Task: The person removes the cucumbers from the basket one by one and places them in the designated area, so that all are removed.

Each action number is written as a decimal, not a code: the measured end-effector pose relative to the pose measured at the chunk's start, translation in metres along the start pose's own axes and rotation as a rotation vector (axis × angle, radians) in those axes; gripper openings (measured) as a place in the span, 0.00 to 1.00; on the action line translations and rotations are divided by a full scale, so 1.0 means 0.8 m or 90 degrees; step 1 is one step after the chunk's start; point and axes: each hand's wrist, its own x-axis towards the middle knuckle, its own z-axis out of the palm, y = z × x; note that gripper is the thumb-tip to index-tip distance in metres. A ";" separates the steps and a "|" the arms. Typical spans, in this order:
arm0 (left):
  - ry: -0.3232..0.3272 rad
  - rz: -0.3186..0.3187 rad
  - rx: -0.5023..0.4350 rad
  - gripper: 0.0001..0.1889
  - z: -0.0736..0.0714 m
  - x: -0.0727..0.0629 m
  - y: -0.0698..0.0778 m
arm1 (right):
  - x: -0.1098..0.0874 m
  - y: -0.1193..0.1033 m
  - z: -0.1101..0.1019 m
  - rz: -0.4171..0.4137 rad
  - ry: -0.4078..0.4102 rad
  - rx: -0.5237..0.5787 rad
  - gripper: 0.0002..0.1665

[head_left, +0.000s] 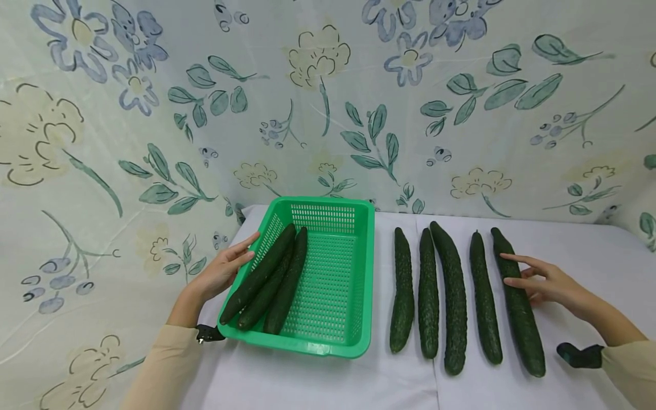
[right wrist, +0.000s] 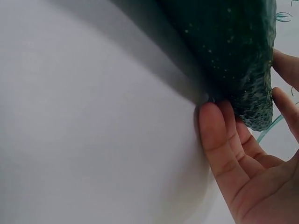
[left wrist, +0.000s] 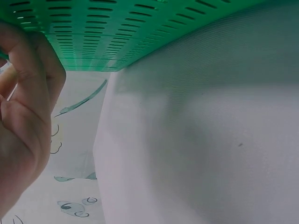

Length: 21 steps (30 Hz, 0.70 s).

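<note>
A green plastic basket (head_left: 328, 350) with slotted walls stands left of centre in the head view. Three dark green cucumbers (head_left: 263, 279) lie along its left side. My left hand (head_left: 225, 270) holds the basket's left rim. In the left wrist view, the fingers (left wrist: 44, 70) bend against the outer slotted wall; the fingertips are hidden. On the far right lies a long cucumber (head_left: 523, 324), which my right hand (head_left: 548, 285) grips near its upper part. Fingers sit on both sides of that cucumber (right wrist: 229, 51) in the right wrist view.
Several more cucumbers (head_left: 455, 307) lie side by side, lengthwise, between the basket and the gripped one. A white cloth (head_left: 318, 387) covers the table. Behind and to the left hangs a floral curtain (head_left: 328, 114), close to the table's edge.
</note>
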 end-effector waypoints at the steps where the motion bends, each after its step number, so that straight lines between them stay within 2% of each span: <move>1: 0.000 0.000 0.000 0.30 0.000 0.000 0.000 | 0.000 0.000 0.000 0.000 0.001 -0.001 0.43; 11: -0.006 0.006 0.000 0.30 -0.001 0.001 -0.002 | -0.002 -0.001 -0.012 -0.019 0.036 -0.001 0.43; 21: -0.009 0.007 0.001 0.30 0.000 0.002 -0.003 | 0.004 -0.034 -0.025 -0.054 0.075 0.017 0.42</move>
